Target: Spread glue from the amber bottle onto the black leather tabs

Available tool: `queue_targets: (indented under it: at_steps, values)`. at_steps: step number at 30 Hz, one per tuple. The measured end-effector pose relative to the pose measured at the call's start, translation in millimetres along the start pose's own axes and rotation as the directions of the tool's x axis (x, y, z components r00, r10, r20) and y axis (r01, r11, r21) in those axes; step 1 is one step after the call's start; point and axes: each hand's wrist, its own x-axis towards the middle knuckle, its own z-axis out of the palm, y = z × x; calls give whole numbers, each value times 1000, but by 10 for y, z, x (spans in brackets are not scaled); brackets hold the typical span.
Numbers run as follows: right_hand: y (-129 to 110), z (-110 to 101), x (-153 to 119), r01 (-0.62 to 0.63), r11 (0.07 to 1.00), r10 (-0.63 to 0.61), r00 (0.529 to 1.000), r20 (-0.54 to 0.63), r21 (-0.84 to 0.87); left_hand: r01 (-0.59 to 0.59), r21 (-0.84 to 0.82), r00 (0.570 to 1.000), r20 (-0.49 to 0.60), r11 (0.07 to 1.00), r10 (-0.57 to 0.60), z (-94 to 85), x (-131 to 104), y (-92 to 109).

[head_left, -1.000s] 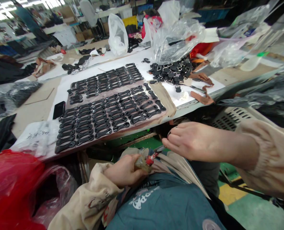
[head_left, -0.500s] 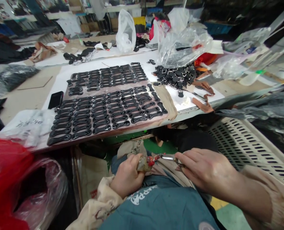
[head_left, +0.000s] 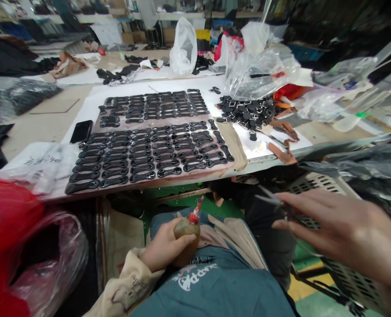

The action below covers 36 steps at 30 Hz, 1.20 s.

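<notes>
The left hand (head_left: 164, 248) is curled snugly around a bottle (head_left: 187, 230), thumb across its side. The bottle is over the lap, in front of the apron (head_left: 222, 286) and below the near edge of the tabletop (head_left: 261, 162); its red nozzle (head_left: 195, 215) points up, leaning slightly right. The right hand (head_left: 341, 226), blurred, grips scissors (head_left: 271, 198) between thumb and fingers, the blades a little parted, aimed left and well apart from the nozzle. Beneath that hand is a crate (head_left: 352, 281).

Black straps (head_left: 142, 159) lie in rows along the tabletop's near edge and further back. A phone (head_left: 82, 131) rests just left of them. To their right is a pile of black tabs (head_left: 246, 111), with a clear bag (head_left: 261, 72) behind it. Brown scraps (head_left: 283, 153) lie by the near edge, right of the straps. A red bag (head_left: 10, 237) bulges below the tabletop's near left corner.
</notes>
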Motion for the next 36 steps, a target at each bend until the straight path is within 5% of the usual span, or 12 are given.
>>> queue_targets:
  at_steps: [6, 12, 19, 36]
  values:
    - [-434, 632, 146, 77, 994, -78, 997, 15, 84, 15, -497, 973, 207, 868, 102, -53, 21, 76]
    - [-482, 842, 251, 96, 995, -96, 995, -14, 10, 120, -667, 947, 300, 735, 118, -32, -5, 11]
    - [-547, 953, 212, 86, 996, -85, 996, -30, 31, 164, -692, 938, 331, 703, 106, 24, 20, 4]
    - [-523, 915, 256, 125, 983, -121, 992, 42, -135, 36, -510, 940, 310, 860, 144, -38, 13, 202]
